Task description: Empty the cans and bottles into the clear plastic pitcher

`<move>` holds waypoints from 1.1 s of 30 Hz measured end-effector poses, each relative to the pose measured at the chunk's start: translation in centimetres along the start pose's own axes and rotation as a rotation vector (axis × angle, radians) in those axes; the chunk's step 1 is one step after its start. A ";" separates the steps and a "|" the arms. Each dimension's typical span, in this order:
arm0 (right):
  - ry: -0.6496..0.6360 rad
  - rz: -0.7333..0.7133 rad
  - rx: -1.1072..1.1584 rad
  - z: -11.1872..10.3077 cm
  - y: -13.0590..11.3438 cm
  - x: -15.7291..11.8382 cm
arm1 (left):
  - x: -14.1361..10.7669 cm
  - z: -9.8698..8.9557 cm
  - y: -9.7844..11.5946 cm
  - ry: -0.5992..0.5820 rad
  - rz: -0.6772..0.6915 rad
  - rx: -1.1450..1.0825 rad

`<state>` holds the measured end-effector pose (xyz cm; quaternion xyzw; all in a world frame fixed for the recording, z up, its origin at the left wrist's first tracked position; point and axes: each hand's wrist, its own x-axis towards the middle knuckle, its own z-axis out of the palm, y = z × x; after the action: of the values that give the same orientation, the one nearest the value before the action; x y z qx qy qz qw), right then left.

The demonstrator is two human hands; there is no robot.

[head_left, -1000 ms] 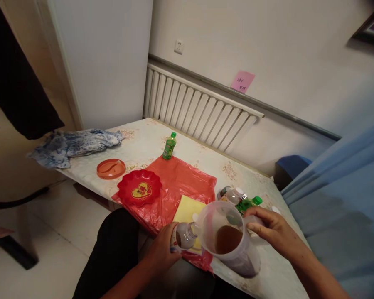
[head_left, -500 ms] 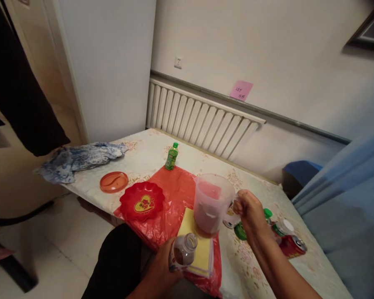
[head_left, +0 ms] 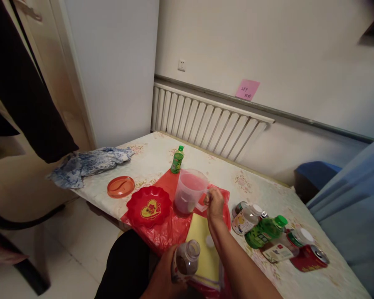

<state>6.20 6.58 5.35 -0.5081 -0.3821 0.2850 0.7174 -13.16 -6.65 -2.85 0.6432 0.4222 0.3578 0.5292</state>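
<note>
Close to my body, my left hand [head_left: 163, 270] is wrapped round a clear bottle [head_left: 186, 262] with a printed label and an uncapped mouth. My right hand [head_left: 215, 203] grips the handle of a translucent plastic measuring jug [head_left: 187, 195], which is upright at the red plastic sheet [head_left: 163, 238]; whether its base rests there I cannot tell. A yellow pad [head_left: 198, 230] lies between the jug and the bottle, with a small white round piece [head_left: 210, 241] on it, perhaps a cap. Left of the jug sits a red scalloped plate [head_left: 135, 207].
A green bottle [head_left: 177, 161] stands behind the jug. An orange lid [head_left: 121, 187] and a blue-and-white cloth [head_left: 93, 164] lie to the left. On the right, several bottles lie near a green-capped bottle [head_left: 262, 233] and a red can [head_left: 308, 259]. A radiator [head_left: 202, 120] runs along the wall.
My right hand has carried the jug left and away from the bottle, over the red sheet. My left hand keeps hold of the bottle. The view has shifted slightly, showing more of the bottles at right.
</note>
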 end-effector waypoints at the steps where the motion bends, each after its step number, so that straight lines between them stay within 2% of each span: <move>1: -0.003 -0.004 -0.013 0.0 0.4 -0.4 | 0.0 -0.1 0.0 0.003 -0.004 -0.016; 5: -0.026 -0.010 -0.079 -0.7 1.2 -1.3 | -0.2 -0.3 0.3 0.015 -0.022 -0.099; 8: -0.044 -0.023 -0.174 -2.1 1.2 -1.1 | -0.4 -0.4 0.7 0.017 -0.046 -0.104; 14: -0.064 0.007 -0.565 -8.4 2.0 -1.9 | -0.7 -0.5 1.3 0.022 -0.038 -0.036; 17: -0.147 0.003 -0.665 -11.5 2.8 -4.1 | -0.8 -0.2 1.4 0.009 -0.059 0.003; 19: -0.254 -0.022 -0.765 -12.7 3.4 -5.9 | -0.8 0.1 1.5 0.007 -0.070 0.030; 22: -0.441 -0.056 -1.001 -13.4 4.1 -8.0 | -0.9 0.7 1.9 0.004 -0.077 0.069; 24: -0.504 -0.049 -1.089 -13.2 4.4 -8.9 | -1.0 1.0 2.3 -0.002 -0.073 0.088; 29: -0.520 -0.026 -1.048 -12.3 3.9 -9.2 | -1.6 1.2 3.1 -0.022 -0.069 0.104; 31: -0.518 -0.019 -1.013 -12.1 2.7 -8.8 | -1.8 1.2 3.3 -0.029 -0.074 0.118; 33: -0.530 -0.017 -0.953 -12.1 0.5 -8.3 | -1.8 1.3 3.4 -0.044 -0.071 0.136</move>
<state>11.79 -6.08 0.42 -0.6845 -0.6409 0.1929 0.2891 -12.07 -9.09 0.26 0.6700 0.4564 0.2948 0.5058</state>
